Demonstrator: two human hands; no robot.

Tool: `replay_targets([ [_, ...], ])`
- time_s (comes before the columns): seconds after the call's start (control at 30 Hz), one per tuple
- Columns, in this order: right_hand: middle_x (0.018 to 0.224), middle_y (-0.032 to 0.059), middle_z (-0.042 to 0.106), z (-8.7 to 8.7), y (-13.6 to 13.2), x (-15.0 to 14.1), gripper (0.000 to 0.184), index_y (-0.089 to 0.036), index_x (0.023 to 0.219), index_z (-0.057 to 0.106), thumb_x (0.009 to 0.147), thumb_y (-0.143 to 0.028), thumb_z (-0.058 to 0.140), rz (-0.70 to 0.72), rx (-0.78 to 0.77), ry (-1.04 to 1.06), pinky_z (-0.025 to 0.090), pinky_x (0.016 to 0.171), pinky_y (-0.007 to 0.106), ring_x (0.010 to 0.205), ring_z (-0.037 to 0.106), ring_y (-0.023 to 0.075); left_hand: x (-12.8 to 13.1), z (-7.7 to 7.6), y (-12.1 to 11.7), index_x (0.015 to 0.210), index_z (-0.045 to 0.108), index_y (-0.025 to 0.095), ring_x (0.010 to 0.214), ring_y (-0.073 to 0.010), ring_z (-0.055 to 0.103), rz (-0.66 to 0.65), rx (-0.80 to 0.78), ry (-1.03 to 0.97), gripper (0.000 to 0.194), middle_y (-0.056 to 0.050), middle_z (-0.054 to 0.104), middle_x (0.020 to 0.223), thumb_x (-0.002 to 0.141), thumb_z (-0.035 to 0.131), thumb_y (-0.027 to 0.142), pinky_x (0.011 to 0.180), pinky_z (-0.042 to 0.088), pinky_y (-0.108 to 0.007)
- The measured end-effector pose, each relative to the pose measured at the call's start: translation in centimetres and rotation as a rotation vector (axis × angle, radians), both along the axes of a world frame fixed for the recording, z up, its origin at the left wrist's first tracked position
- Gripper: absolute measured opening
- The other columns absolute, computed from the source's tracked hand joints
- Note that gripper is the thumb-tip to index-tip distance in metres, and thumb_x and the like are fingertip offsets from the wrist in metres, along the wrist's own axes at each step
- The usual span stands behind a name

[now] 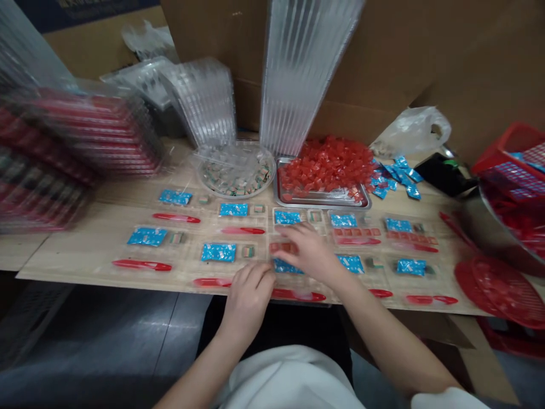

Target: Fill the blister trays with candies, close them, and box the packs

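Note:
My right hand (313,253) reaches over a clear plastic tray in the middle, its thumb and fingers around a strip of red squares (283,247). In that tray lie a blue packet (287,217) and a small striped block (315,216). Closer to me, my left hand (250,292) has its fingers curled together at the front row, beside another blue packet (286,266); its fingertips are partly hidden, so what they hold is unclear. A red pen-shaped piece (300,295) lies between my hands at the table edge.
Two rows of similar trays cover the table (96,250). Behind are a metal tray (323,203) heaped with red pieces (334,165), a round dish (238,190) of striped blocks and tall stacks of clear trays (304,74). Red baskets (498,289) stand right; filled packs (97,130) are stacked left.

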State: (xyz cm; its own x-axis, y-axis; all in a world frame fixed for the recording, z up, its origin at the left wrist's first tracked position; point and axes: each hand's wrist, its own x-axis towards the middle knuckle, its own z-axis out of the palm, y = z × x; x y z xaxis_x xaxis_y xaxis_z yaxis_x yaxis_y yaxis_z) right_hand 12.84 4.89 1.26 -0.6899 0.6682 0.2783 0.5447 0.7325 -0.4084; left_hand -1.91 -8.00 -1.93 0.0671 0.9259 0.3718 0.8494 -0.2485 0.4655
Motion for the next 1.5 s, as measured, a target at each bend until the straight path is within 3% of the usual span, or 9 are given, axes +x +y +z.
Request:
replay_targets([
  [0.13,0.1,0.0085,0.063,1.1,0.2,6.5,0.032,-0.021,0.115,0.058,0.088,-0.016,0.043,-0.243,0.024,0.145,0.047,0.084,0.039,0.096,0.057,0.0209,-0.7,1.3,0.3,0.092,0.058,0.021,0.109,-0.0224,0.054,-0.023,0.134,0.0,0.014,-0.004,0.066,0.103,0.083,0.055,0.01,0.093,0.041,-0.041],
  [0.3,0.141,0.0089,0.039,1.7,-2.7,11.1,0.054,-0.028,0.136,0.039,0.085,-0.014,0.046,-0.095,-0.147,0.082,0.037,0.103,0.044,0.13,0.037,0.0218,-0.9,4.3,0.9,0.09,0.054,0.022,0.101,-0.0185,0.057,-0.121,0.255,-0.093,0.02,-0.004,0.063,0.096,0.08,0.055,0.005,0.096,0.039,-0.041],
  [0.37,0.136,0.0079,0.046,2.0,-3.7,11.3,0.044,-0.027,0.129,0.048,0.086,-0.018,0.05,-0.059,-0.236,0.179,0.04,0.102,0.041,0.126,0.043,0.0203,-0.5,5.6,1.3,0.089,0.054,0.023,0.096,-0.0161,0.058,-0.141,0.236,-0.154,0.019,-0.003,0.061,0.094,0.082,0.052,0.005,0.095,0.041,-0.037],
  [0.6,0.102,0.0057,0.067,1.7,-3.7,11.0,0.028,-0.021,0.111,0.057,0.085,-0.03,0.055,-0.284,-0.636,0.647,0.052,0.078,0.031,0.094,0.064,0.017,1.6,5.6,4.8,0.114,0.043,0.023,0.101,-0.0192,0.059,-0.115,-0.27,-0.778,0.036,-0.008,0.058,0.112,0.081,0.059,0.028,0.085,0.05,-0.037],
  [0.77,0.086,0.0026,0.066,-0.2,-1.1,10.0,0.036,-0.019,0.116,0.05,0.086,-0.039,0.05,-0.381,-0.779,0.589,0.048,0.051,0.023,0.065,0.063,0.0125,0.7,4.7,8.9,0.117,0.045,0.018,0.081,-0.0151,0.062,0.069,-0.461,-0.943,0.049,-0.006,0.063,0.097,0.075,0.063,0.035,0.069,0.053,-0.029],
  [0.9,0.072,0.0009,0.065,-0.8,1.2,8.6,0.031,-0.016,0.111,0.057,0.087,-0.031,0.047,-0.483,-0.605,0.298,0.043,0.053,0.023,0.055,0.059,0.0117,-1.0,4.6,12.8,0.111,0.052,0.015,0.072,-0.0145,0.063,0.108,-0.508,-0.819,0.046,-0.005,0.063,0.09,0.07,0.064,0.032,0.062,0.053,-0.028],
  [1.07,0.079,0.0073,0.069,-0.3,1.8,7.7,0.032,-0.015,0.113,0.06,0.084,-0.023,0.049,-0.6,-0.346,-0.028,0.043,0.064,0.027,0.077,0.064,0.0207,-2.1,3.3,15.7,0.101,0.059,0.016,0.067,-0.0167,0.061,0.171,-0.46,-0.609,0.033,-0.006,0.063,0.087,0.07,0.061,0.028,0.064,0.053,-0.034],
  [1.3,0.098,0.0095,0.063,-0.1,0.6,7.7,0.028,-0.018,0.111,0.06,0.085,-0.02,0.049,-0.575,-0.115,-0.115,0.045,0.076,0.029,0.088,0.06,0.0198,-0.6,3.1,12.1,0.119,0.055,0.016,0.12,-0.0304,0.045,0.003,-0.061,0.066,0.039,-0.016,0.051,0.126,0.082,0.054,0.026,0.101,0.035,-0.048],
  [1.5,0.091,0.0088,0.061,-1.1,0.7,7.9,0.021,-0.016,0.099,0.065,0.086,-0.018,0.049,-0.458,-0.034,-0.085,0.047,0.08,0.033,0.088,0.058,0.0215,0.6,2.6,9.4,0.127,0.047,0.024,0.125,-0.0268,0.042,-0.266,-0.174,0.267,0.045,-0.01,0.05,0.134,0.082,0.055,0.022,0.105,0.031,-0.049],
])
